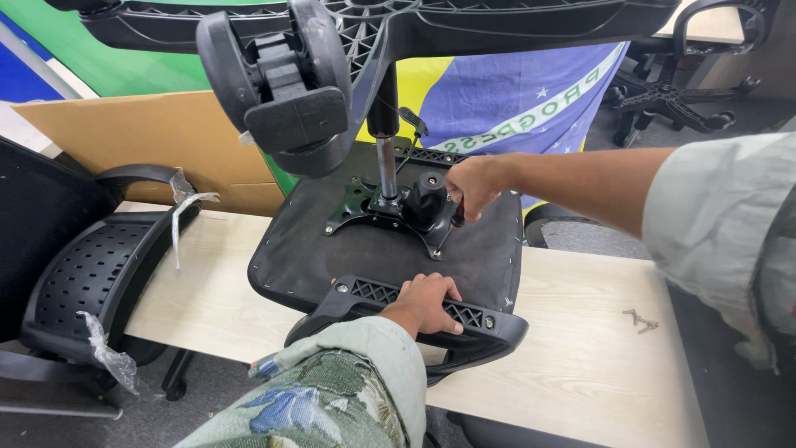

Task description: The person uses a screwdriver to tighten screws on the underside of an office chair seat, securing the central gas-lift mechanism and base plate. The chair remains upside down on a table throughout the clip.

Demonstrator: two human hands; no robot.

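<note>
An upturned office-chair seat lay on a pale wood-grain tabletop, overhanging its near edge, with its black metal mechanism plate facing up. A chrome gas-lift column rose from that plate to the star base above, where a twin-wheel caster hung close to the camera.

The left hand lay flat, palm down, fingers spread over the black armrest bracket at the seat's near edge, pressing on it rather than gripping. The right hand was closed around something small beside the black tension knob on the mechanism; it looked like a tool handle, though the fingers hid most of it.

A few loose screws sat near the tabletop's right edge. A perforated black backrest, with scraps of clear wrap on it, leaned at the left end. A blue, yellow and green flag hung behind.
</note>
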